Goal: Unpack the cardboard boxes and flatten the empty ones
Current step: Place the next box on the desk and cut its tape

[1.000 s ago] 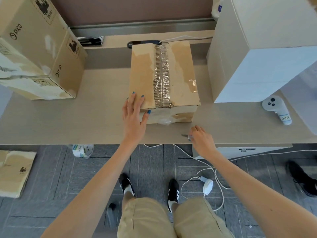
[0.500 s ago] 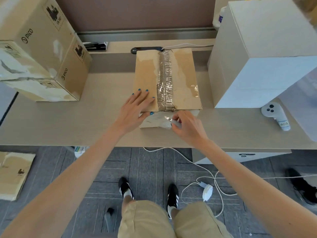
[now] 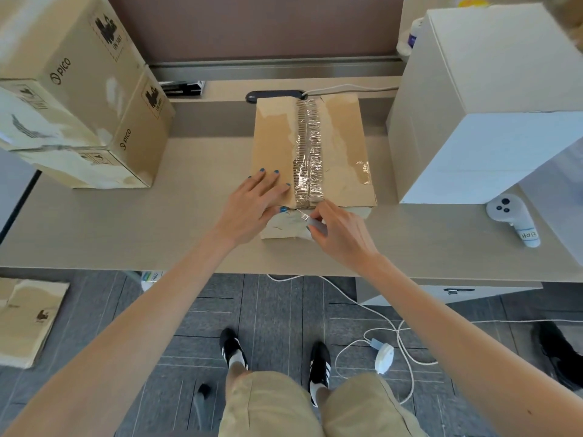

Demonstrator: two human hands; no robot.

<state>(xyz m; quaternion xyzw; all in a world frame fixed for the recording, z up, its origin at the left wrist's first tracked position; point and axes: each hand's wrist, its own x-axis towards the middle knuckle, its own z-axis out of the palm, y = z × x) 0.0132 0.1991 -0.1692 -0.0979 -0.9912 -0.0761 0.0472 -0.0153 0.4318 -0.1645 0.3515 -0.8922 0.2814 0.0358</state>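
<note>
- The desk [image 3: 126, 222] carries three groups of cardboard: two stacked PICO boxes [image 3: 94, 89] at the far left, a large pale box [image 3: 489, 89] at the right, and the taped cardboard box [image 3: 344, 152] between them.
- A white handheld controller [image 3: 511, 219] lies on the desk just beside the near corner of the large pale box, well apart from both hands.
- On the floor: flattened cardboard [image 3: 28, 320] at the left and white cables [image 3: 397, 342] under the desk edge.
- All boxes on the desk are closed (contents not visible).
- The taped cardboard box sits at the desk's centre, long axis pointing away from the person. Its top is brown with torn, paler patches.
- A wrinkled clear tape strip [image 3: 307, 152] runs along the middle seam from far edge to near edge.
- The left hand [image 3: 252, 203] lies flat on the near-left part of the box top, fingers straight and spread, thumb over the near edge.
- The right hand [image 3: 340, 234] pinches a small grey cutter [image 3: 315, 223], fingers curled round it; the metal tip meets the near end of the tape strip.
</note>
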